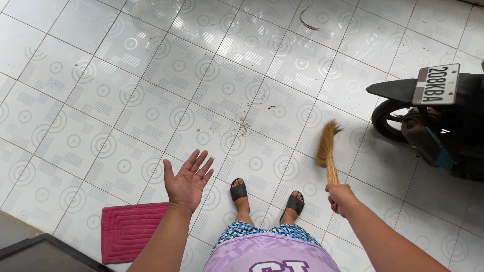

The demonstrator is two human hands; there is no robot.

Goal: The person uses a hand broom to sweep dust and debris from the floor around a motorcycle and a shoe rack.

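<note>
Fingers (200, 163) of my left hand (187, 182) are spread wide, palm up and empty, held in the air over the white patterned floor tiles (151, 75). My right hand (342, 198) is curled into a tight fist around the handle of a short straw-coloured hand broom (326, 151), gripping it near the bottom end. From my fist the broom points up and away, and its bristle head is blurred in the head view, just above the tiles and to the right of my feet.

A small scatter of dark dirt and crumbs (243, 128) lies on the tiles ahead of me, to the left of the bristles and well apart from my open hand. Further off, near the top edge, a thin dark curved strand (306, 22) lies on the floor.

My feet stand in black open-toed slippers (239, 191) side by side between my two arms. A dark red quilted floor mat (128, 229) lies flat at the lower left, beside my left forearm. On the right, the rear of a black motorbike (438, 131) stands on the tiles, its back wheel and mudguard near the broom head but not touching it.
</note>
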